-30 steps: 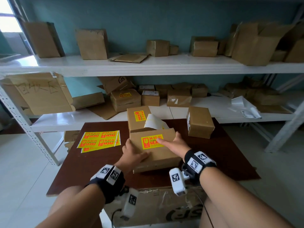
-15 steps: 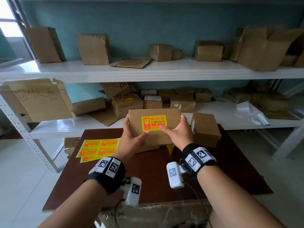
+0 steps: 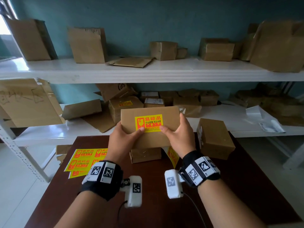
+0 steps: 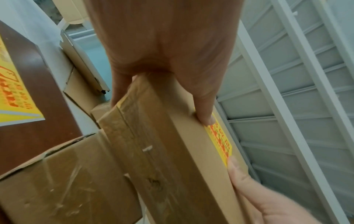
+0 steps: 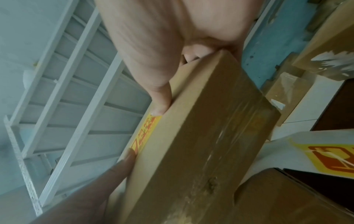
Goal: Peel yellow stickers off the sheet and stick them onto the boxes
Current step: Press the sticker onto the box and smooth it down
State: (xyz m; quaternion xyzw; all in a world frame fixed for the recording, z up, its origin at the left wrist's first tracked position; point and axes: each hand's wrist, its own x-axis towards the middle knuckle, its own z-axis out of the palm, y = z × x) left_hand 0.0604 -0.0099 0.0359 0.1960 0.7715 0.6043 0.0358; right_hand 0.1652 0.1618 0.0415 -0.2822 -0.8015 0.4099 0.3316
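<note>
A flat brown box [image 3: 167, 116] with a yellow sticker [image 3: 148, 122] on its face is held up above the dark table [image 3: 158, 186], tilted toward me. My left hand [image 3: 122, 139] grips its left side, thumb on the sticker's lower left corner. My right hand [image 3: 179, 135] grips the right side, thumb at the sticker's lower right. The wrist views show the box [image 4: 172, 151] [image 5: 201, 144] pinched between thumbs and fingers, the sticker [image 4: 220, 142] [image 5: 145, 133] edge-on. The yellow sticker sheets [image 3: 85, 159] lie at the table's left. A peeled backing sheet [image 3: 172, 155] curls under the box.
A second box [image 3: 144, 154] sits on the table under the held one, and a cube-shaped box [image 3: 215, 139] stands at the right. White shelves [image 3: 148, 71] behind carry several cardboard boxes, one with a sticker [image 3: 125, 103].
Both hands lifted the stickered box off the table and carried it up and away toward the shelf, uncovering the box beneath. The view tilted upward.
</note>
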